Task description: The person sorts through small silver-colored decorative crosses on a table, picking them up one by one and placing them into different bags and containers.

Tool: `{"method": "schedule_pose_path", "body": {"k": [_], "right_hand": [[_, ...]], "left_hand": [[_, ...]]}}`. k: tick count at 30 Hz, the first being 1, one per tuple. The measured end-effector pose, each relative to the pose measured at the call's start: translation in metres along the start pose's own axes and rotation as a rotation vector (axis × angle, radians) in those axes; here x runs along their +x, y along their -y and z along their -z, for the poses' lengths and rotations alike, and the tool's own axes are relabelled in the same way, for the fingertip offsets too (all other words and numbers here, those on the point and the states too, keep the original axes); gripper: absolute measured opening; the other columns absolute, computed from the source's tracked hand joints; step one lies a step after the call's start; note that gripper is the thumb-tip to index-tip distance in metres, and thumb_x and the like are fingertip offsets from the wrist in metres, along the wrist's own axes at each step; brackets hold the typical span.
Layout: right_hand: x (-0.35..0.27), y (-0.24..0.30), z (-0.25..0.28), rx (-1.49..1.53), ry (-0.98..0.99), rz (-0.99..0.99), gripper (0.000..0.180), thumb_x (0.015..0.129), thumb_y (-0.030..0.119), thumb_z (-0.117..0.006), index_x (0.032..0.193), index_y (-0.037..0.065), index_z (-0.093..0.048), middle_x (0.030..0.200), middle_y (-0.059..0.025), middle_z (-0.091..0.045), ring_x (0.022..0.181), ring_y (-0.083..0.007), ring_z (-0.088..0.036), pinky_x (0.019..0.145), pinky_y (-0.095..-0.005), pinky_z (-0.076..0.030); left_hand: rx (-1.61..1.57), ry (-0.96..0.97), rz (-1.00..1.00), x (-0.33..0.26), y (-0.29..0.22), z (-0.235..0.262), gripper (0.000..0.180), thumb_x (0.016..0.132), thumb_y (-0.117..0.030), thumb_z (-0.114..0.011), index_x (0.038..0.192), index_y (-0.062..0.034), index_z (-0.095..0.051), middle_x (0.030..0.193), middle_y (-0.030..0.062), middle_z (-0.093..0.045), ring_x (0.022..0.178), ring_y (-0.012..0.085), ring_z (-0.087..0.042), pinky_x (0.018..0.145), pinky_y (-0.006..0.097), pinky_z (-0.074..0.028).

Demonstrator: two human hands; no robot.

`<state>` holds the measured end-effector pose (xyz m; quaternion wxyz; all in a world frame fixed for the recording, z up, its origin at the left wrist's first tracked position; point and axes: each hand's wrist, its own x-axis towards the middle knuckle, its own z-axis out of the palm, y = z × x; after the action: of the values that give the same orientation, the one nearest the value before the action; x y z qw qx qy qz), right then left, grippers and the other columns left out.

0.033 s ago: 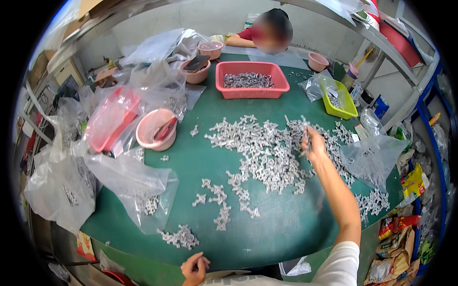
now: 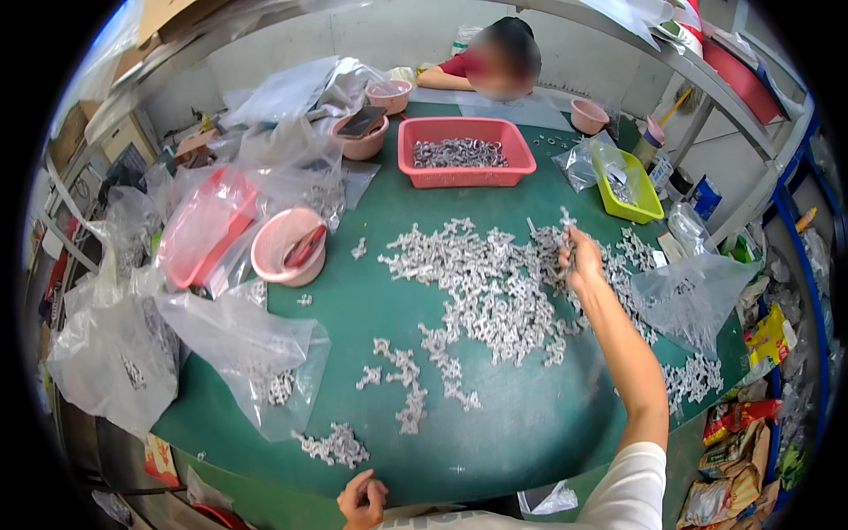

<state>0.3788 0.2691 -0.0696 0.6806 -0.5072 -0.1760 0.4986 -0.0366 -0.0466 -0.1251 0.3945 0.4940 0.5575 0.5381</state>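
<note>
Pieces of dull grey metal (image 2: 495,305), small, knobbly and branching, lie heaped around the centre of a smooth dark green tabletop (image 2: 530,424), with strings of them trailing toward six o'clock. The bare right hand (image 2: 581,259) is at two o'clock from the centre, over the heap's right part. Its grip is closed, thumb and fingers pinched together on one grey metal piece (image 2: 567,216), which juts out past the fingertips toward twelve. At seven o'clock, by the near edge, the bare left hand (image 2: 362,496) is loosely curled; I cannot tell whether its grip has hold of anything. A smaller grey metal cluster (image 2: 334,444) lies just beyond it.

At twelve o'clock stands a rectangular pink plastic tray (image 2: 468,178) of grey rings, with a person in a red sleeve (image 2: 456,64) behind it. A yellow-green plastic tray (image 2: 632,212) sits at two, a round pale-pink plastic tub (image 2: 294,274) at ten, and a clear plastic bag (image 2: 256,340) near nine.
</note>
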Motion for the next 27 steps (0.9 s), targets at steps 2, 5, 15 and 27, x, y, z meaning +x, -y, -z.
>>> {"method": "schedule_pose_path", "body": {"k": [2, 5, 15, 27], "right_hand": [[0.056, 0.009, -0.011, -0.062, -0.093, 0.083, 0.012, 0.085, 0.016, -0.048, 0.084, 0.004, -0.052, 0.067, -0.0024, -0.047, 0.045, -0.0106, -0.039, 0.035, -0.0235, -0.028], [0.144, 0.017, -0.026, -0.151, -0.134, 0.077, 0.011, 0.084, 0.014, -0.050, 0.082, 0.004, -0.052, 0.065, -0.0024, -0.048, 0.043, -0.0107, -0.039, 0.034, -0.0232, -0.028], [0.259, -0.005, -0.050, -0.143, -0.162, -0.147, 0.018, 0.084, 0.013, -0.048, 0.068, 0.005, -0.048, 0.055, -0.0021, -0.044, 0.040, -0.0101, -0.036, 0.032, -0.0220, -0.026], [0.305, -0.030, -0.058, -0.074, -0.323, -0.075, 0.012, 0.075, 0.004, -0.056, 0.064, -0.001, -0.058, 0.054, -0.0058, -0.052, 0.040, -0.0116, -0.044, 0.033, -0.0244, -0.033]], "left_hand": [[0.165, -0.156, -0.106, -0.012, 0.020, -0.001, 0.012, 0.078, 0.003, -0.050, 0.088, 0.0010, -0.057, 0.054, 0.0063, -0.054, 0.043, 0.0068, -0.047, 0.040, 0.019, -0.036], [0.367, -0.237, -0.093, -0.009, 0.032, -0.007, 0.025, 0.077, 0.002, -0.057, 0.101, -0.0010, -0.058, 0.059, -0.0032, -0.045, 0.052, 0.0045, -0.038, 0.049, 0.017, -0.033], [0.184, -0.274, 0.326, -0.015, 0.014, -0.011, 0.025, 0.079, 0.001, -0.056, 0.104, -0.0003, -0.054, 0.065, 0.0017, -0.051, 0.057, 0.0083, -0.045, 0.055, 0.021, -0.039], [0.671, -0.184, 0.008, -0.013, 0.017, -0.013, 0.023, 0.082, -0.003, -0.048, 0.103, 0.0061, -0.052, 0.067, 0.0075, -0.053, 0.055, 0.0116, -0.044, 0.053, 0.019, -0.036]]}}
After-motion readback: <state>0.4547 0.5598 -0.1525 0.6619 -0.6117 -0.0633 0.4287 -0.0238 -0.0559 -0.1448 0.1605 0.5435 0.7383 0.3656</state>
